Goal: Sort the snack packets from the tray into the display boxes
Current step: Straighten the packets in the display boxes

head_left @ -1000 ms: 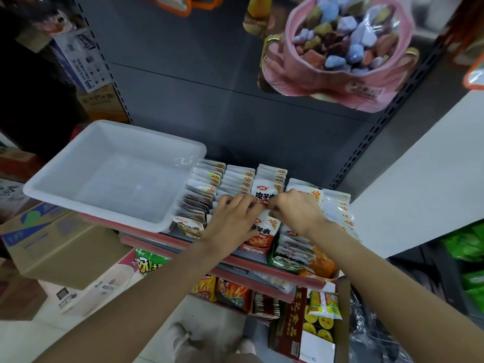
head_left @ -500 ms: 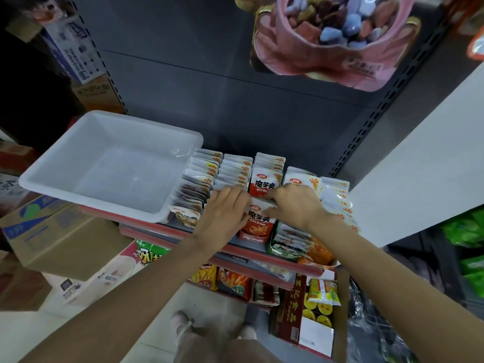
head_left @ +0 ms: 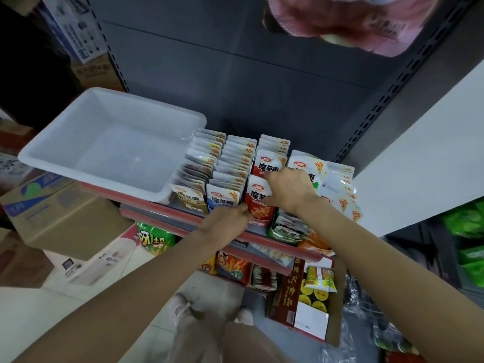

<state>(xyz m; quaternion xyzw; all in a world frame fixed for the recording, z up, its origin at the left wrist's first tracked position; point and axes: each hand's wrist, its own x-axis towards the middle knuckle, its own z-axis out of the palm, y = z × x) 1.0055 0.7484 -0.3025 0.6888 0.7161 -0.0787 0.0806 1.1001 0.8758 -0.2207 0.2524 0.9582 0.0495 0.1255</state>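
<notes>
A white plastic tray sits on the shelf at the left with nothing in it. To its right stand rows of white snack packets in display boxes. My right hand rests on the red-and-white packets in the third row, fingers curled over their tops. My left hand lies at the front of that red display box, its fingers touching the front packet. Whether either hand pinches a packet is hidden.
A red shelf edge runs below the boxes. Lower shelves hold more snacks. Cardboard cartons stand on the floor at left. A pink bag hangs overhead. A white wall panel is at right.
My left hand has slid down from the packet tops to the front of the red box. My right hand stays on the third row. The view has tilted downward.
</notes>
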